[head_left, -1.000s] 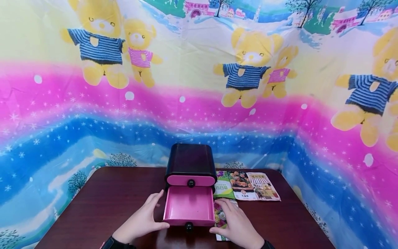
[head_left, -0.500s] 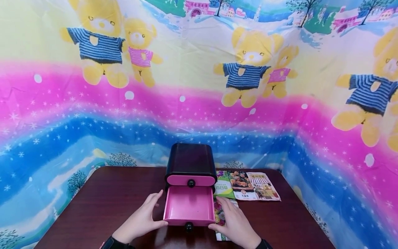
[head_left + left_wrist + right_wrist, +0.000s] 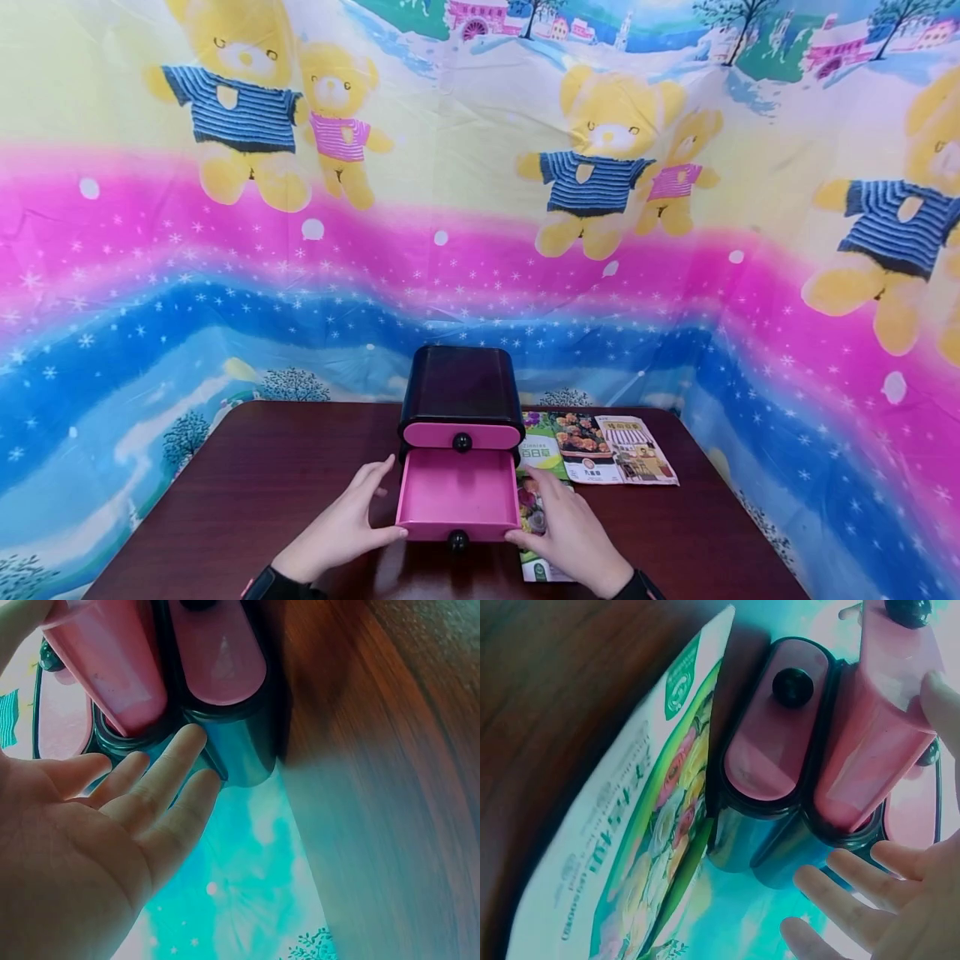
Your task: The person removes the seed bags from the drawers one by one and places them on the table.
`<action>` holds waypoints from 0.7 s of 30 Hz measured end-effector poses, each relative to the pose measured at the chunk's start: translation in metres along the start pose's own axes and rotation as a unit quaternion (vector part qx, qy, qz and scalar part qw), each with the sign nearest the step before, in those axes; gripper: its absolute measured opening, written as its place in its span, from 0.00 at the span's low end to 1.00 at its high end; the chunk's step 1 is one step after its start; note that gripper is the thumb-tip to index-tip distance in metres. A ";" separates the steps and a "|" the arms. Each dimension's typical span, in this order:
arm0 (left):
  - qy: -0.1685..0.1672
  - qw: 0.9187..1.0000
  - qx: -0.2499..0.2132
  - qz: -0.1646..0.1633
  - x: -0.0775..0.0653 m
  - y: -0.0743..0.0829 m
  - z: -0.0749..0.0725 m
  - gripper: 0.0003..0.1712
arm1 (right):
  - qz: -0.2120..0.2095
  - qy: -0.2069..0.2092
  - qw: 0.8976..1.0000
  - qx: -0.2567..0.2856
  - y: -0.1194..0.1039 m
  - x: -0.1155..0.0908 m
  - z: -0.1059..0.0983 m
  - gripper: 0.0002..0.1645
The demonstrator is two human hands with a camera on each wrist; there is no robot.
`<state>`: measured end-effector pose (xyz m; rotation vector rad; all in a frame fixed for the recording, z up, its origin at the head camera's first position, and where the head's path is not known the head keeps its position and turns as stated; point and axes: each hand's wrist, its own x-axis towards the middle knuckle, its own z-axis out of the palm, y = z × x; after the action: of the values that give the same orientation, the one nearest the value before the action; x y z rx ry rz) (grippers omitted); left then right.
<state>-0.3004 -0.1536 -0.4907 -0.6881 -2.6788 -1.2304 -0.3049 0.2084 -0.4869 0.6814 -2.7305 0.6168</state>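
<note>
Left hand [image 3: 341,527] and right hand [image 3: 576,532], fingers spread, rest thumbs at the pulled-out drawer [image 3: 457,496]'s front corners, seemingly to slide it, which calls for even pressure.

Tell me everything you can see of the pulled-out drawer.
The pulled-out drawer is pink, glossy and plastic-looking: an open-topped tray with rounded lower edges and a round black knob on its front. It is the middle of three in the black cabinet, sticking out forward between a shut upper drawer and a shut lower drawer. The left hand and right hand each seem to rest a thumb on its front, near the left and right corners.
</note>
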 end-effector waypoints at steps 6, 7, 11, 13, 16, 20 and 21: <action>-0.005 1.000 -0.008 -0.012 0.004 -0.003 0.000 0.60 | 0.018 -0.014 1.000 0.008 0.002 0.003 -0.002 0.59; -0.007 1.000 -0.009 -0.017 0.005 -0.003 0.000 0.59 | 0.020 -0.017 1.000 0.008 0.002 0.004 -0.002 0.59; -0.003 1.000 -0.004 -0.030 0.007 -0.003 0.001 0.60 | 0.017 -0.021 1.000 0.010 0.003 0.006 -0.003 0.59; 0.000 0.999 -0.001 -0.036 0.008 -0.001 0.001 0.60 | 0.019 -0.023 1.000 0.011 0.003 0.007 -0.004 0.60; 0.005 0.999 0.005 -0.046 0.010 0.002 0.001 0.61 | 0.021 -0.027 0.999 0.013 0.005 0.010 -0.005 0.60; 0.014 0.998 0.017 -0.054 0.012 0.006 0.000 0.62 | 0.023 -0.035 0.999 0.016 0.007 0.013 -0.007 0.60; 0.017 0.998 0.022 -0.054 0.012 0.006 -0.001 0.62 | 0.023 -0.037 0.999 0.018 0.007 0.014 -0.007 0.60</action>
<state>-0.3083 -0.1462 -0.4825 -0.5193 -2.7386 -1.1906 -0.3194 0.2125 -0.4781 0.6636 -2.8172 0.6654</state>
